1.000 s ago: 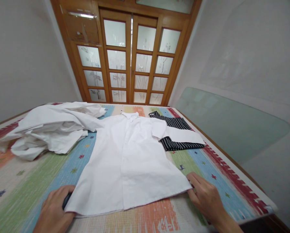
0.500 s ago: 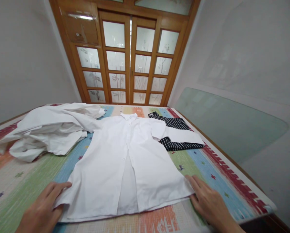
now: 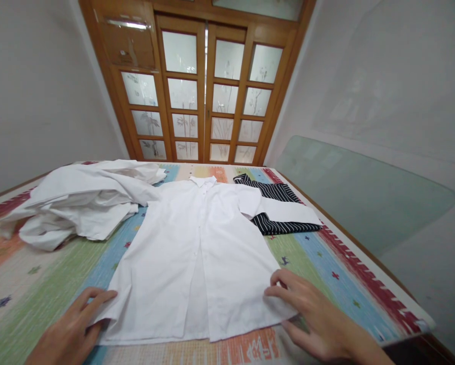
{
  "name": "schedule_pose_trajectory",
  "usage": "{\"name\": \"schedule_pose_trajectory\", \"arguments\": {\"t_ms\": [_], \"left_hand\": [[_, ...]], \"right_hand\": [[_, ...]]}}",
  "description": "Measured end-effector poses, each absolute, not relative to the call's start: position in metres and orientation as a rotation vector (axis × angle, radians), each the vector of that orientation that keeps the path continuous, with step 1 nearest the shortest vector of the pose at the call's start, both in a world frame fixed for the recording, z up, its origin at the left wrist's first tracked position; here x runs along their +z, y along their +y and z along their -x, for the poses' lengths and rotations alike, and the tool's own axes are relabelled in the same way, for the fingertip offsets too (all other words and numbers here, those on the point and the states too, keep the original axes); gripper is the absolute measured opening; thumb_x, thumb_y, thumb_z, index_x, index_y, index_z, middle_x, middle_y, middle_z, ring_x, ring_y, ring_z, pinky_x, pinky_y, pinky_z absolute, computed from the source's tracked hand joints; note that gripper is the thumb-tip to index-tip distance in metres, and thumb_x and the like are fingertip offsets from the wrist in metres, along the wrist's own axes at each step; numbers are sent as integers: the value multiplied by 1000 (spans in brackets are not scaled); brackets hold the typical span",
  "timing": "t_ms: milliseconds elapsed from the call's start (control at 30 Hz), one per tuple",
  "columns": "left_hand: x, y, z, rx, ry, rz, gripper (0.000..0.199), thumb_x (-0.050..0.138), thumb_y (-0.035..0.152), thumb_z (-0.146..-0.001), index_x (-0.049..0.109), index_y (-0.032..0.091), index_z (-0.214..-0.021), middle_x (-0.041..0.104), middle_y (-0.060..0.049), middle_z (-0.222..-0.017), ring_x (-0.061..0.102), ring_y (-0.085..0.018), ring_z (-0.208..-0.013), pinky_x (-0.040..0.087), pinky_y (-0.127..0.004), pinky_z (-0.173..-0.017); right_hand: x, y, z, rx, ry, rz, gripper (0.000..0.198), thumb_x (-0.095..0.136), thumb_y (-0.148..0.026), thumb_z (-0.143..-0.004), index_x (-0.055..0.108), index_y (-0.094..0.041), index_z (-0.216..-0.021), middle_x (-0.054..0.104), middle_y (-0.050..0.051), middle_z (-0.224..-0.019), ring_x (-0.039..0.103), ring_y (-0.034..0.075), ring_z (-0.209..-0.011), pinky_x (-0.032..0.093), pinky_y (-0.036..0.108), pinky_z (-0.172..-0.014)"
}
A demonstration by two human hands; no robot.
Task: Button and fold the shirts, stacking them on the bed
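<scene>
A white short-sleeved shirt (image 3: 162, 263) lies front side up, collar pointing away from me and the lower part of its front parted. My left hand (image 3: 73, 322) is closed on the shirt's lower left corner, thumb below and fingers on top, with the cloth there slightly raised and creased. At the lower right corner, my right hand (image 3: 307, 314) rests with its fingers on the cloth and its thumb spread apart by the hem.
Crumpled white clothes (image 3: 82, 197) are heaped at the left. Behind the right sleeve lies a folded black-and-white striped garment (image 3: 284, 228) with a white strip of cloth (image 3: 290, 211) across it. A colourful patterned cloth (image 3: 337, 299) covers the table; beyond stand wooden glazed doors (image 3: 204, 86).
My right hand has shifted left onto the shirt and its fingers have spread. The right front panel has moved left, narrowing the gap. My left hand keeps its hold.
</scene>
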State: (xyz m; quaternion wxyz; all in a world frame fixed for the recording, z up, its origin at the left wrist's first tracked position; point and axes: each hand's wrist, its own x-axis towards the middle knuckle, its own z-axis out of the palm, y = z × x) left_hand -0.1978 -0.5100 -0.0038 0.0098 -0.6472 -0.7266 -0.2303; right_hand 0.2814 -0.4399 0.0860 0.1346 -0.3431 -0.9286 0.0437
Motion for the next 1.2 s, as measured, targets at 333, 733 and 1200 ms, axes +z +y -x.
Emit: {"name": "schedule_pose_trajectory", "arguments": {"t_ms": [333,733,1200], "left_hand": [[-15,-514,222,-776,-1990,2094,28,46,29,-85,69,29,-102,70,-1,-96,70,-16,-76,55,-21,-66],[-25,-520,235,-714,-1945,2132,38,42,21,-82,68,31,-109,72,-1,-104,72,-18,-85,56,-21,-69],[-15,-518,231,-735,-1943,2166,37,39,20,-84,69,30,-103,72,-1,-100,72,-17,-82,57,-22,-73]], "right_hand": [[63,-427,-131,-27,-2976,369,39,46,-56,-94,58,-19,-94,61,4,-85,55,18,-70,39,28,-51],[58,-420,-100,-108,-2997,228,11,54,-22,-94,58,-15,-87,60,3,-79,56,17,-68,35,31,-43],[64,-415,-112,-97,-3018,206,11,51,-15,-96,56,-16,-86,60,2,-76,54,15,-65,28,30,-43]]}}
